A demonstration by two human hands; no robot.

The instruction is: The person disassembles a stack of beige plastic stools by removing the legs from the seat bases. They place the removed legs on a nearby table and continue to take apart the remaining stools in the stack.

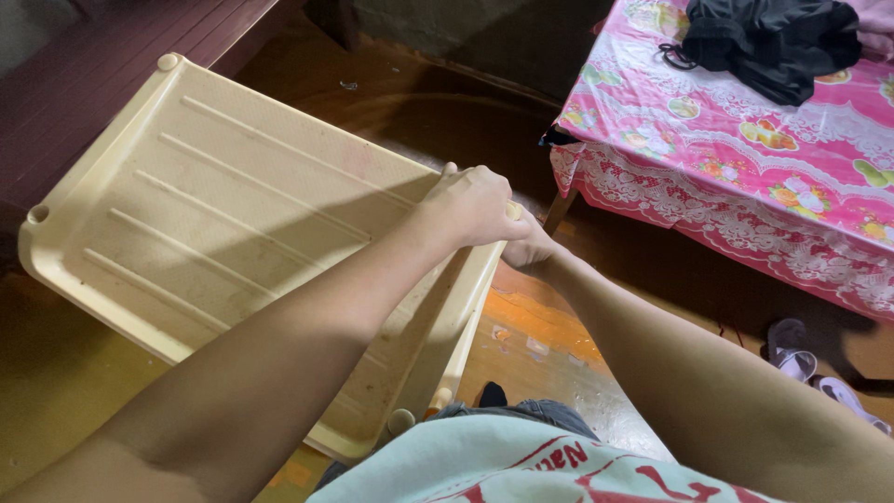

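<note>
Both hands grip the cream tray's right rim.

I see dim, warm indoor light; my arms throw a soft shadow across the tray, and the floor around is murky.

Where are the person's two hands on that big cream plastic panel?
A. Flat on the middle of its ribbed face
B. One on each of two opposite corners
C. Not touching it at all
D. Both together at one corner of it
D: the left hand and right hand meet at the same near corner of the panel, the left closed over its edge and the right partly hidden behind it.
</note>
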